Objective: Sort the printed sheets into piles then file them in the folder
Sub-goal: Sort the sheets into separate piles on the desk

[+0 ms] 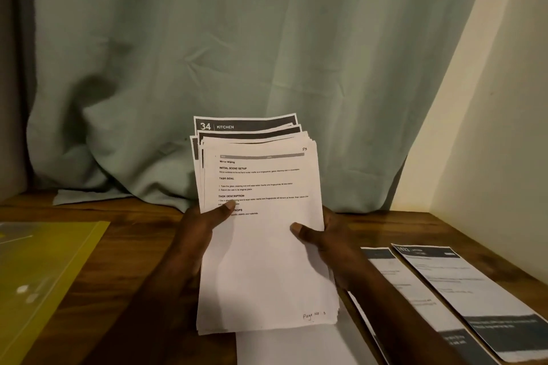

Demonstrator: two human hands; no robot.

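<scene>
Above the wooden table (142, 261), your left hand (195, 234) and right hand (329, 243) both grip the stack of printed sheets (264, 246), its long axis pointing away from you.

Single head cam, wide-angle, faces fwd & down; close above sheets (264, 261), table (142, 246); curtain (237, 38) behind.
</scene>
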